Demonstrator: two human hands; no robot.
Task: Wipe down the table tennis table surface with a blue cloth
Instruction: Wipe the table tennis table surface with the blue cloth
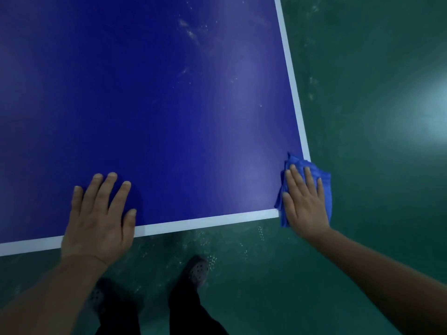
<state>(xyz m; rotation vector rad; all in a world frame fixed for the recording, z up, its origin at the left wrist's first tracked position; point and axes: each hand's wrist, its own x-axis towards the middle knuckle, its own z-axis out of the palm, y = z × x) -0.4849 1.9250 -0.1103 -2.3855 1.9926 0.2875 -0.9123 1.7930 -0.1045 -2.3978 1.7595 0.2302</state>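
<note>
No readable text, logo or label on anything in view. The table tennis table (157,117) fills the upper left: deep blue matte top, white border line (291,76) running down the right edge and another along the near edge, meeting at the near right corner. The top carries pale dusty smears and specks (191,32) toward the far middle, plus a soft glare patch nearer the right side.

The blue cloth (312,172) sits right on that near right corner, bunched and folded, brighter blue than the tabletop, with part of it hanging past the table edge over the floor. The right hand (303,201) lies flat on top of it, fingers straight and slightly spread, pressing the cloth down, not curled round it. The cloth's edges stick out beyond the fingertips and on both sides of the palm.

The left hand (99,218) rests palm-down on the tabletop near the front edge, well apart from the cloth, fingers straight and spread, the heel of the hand over the white line; it holds nothing.

Below the table, a dark green floor (375,93) with whitish scuffs and a bright light reflection at far right. Dark trouser legs and two dark perforated clog-type shoes (197,272) show at the bottom; the left one is dim and blurry.
</note>
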